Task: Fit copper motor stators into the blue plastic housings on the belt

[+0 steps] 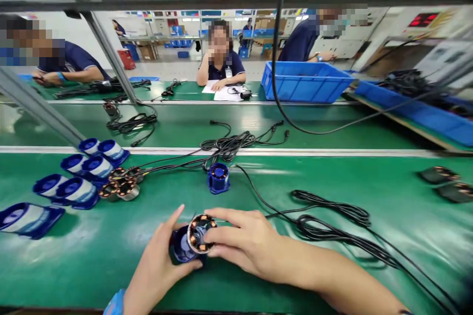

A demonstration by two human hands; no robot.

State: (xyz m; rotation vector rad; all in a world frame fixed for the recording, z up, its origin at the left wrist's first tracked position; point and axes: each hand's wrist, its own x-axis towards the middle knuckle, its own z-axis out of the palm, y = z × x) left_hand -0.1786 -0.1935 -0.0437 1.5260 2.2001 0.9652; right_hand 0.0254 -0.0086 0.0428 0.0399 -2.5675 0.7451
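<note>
My left hand (157,266) wraps round a dark blue fan housing (180,251) low in the middle of the green mat. My right hand (246,243) pinches a round stator with copper coils (199,232) and holds it tilted at the housing's open top. A black cable (332,229) runs from under my right hand out to the right in a loose bundle. Another blue housing with a stator in it (218,177) stands a little farther back.
Several blue housings (74,189) lie at the left, with loose copper stators (121,184) beside them. Cable bundles (229,145) lie across the conveyor belt. A blue bin (306,81) stands beyond. Three seated people work across the line. Dark parts (443,182) lie at the right.
</note>
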